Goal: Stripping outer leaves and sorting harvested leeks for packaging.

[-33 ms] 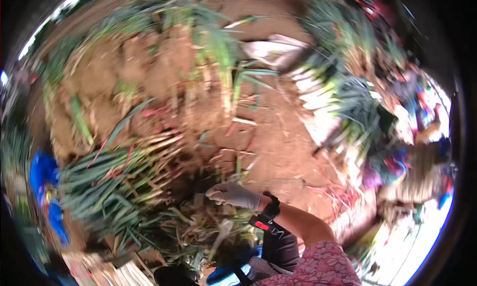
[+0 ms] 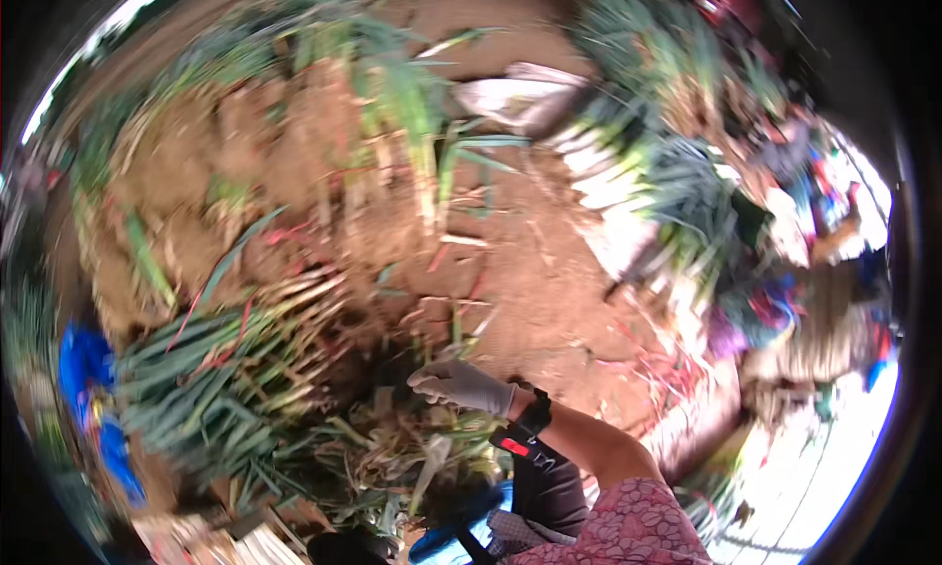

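Observation:
My right hand (image 2: 459,384), in a pale glove, reaches left over the pile of loose leaves (image 2: 392,447) at the lower middle. Its fingers are curled and pressed together, and whatever they may hold is hidden. A black strap with a red-marked device (image 2: 515,445) is round that wrist. To the hand's left lies a heap of leeks (image 2: 211,354), green tops leftward, pale root ends toward the hand. My left hand is not in view.
Cleaned white leeks (image 2: 603,172) lie in a row at the right, beside a pale sack (image 2: 520,96). Red ties (image 2: 662,378) are scattered on the brown soil (image 2: 530,290). More leeks (image 2: 407,123) stand at the back. Blue cloth or plastic (image 2: 83,357) shows at far left.
The surroundings have shifted slightly left in the view. My right hand keeps almost the same place and shape.

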A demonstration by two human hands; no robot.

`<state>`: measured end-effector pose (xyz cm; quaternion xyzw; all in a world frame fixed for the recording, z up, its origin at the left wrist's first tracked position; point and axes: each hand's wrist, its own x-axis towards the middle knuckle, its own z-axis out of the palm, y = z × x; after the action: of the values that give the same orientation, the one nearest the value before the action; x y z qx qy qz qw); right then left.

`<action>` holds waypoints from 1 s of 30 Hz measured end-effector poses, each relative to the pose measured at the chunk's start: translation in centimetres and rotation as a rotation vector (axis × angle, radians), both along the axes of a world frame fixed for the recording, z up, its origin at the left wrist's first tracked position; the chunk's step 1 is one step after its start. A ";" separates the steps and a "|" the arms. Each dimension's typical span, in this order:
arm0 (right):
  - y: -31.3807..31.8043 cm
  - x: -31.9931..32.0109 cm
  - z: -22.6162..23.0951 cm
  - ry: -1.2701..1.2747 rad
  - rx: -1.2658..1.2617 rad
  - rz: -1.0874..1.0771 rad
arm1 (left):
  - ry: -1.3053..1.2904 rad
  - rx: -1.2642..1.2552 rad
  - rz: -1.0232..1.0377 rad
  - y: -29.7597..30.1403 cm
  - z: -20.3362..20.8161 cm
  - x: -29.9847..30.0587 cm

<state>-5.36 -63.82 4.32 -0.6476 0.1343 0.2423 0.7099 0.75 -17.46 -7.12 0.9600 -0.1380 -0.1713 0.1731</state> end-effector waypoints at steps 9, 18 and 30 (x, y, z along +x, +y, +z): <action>-29.5 -33.0 19.4 0.137 -0.443 -0.610 | 0.357 -0.093 -0.632 -48.8 20.4 -8.5; -47.1 -68.9 28.5 0.343 -0.461 -1.466 | 0.428 0.113 -0.916 -81.5 37.2 -19.5; -59.4 -85.5 43.7 -0.001 -0.020 -2.143 | 0.457 0.012 -1.374 -115.2 42.2 -32.3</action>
<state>-90.91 -123.20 48.00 -0.1980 0.6344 -0.5085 0.5475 -31.56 -132.66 35.10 0.5978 -0.6695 -0.4385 0.0455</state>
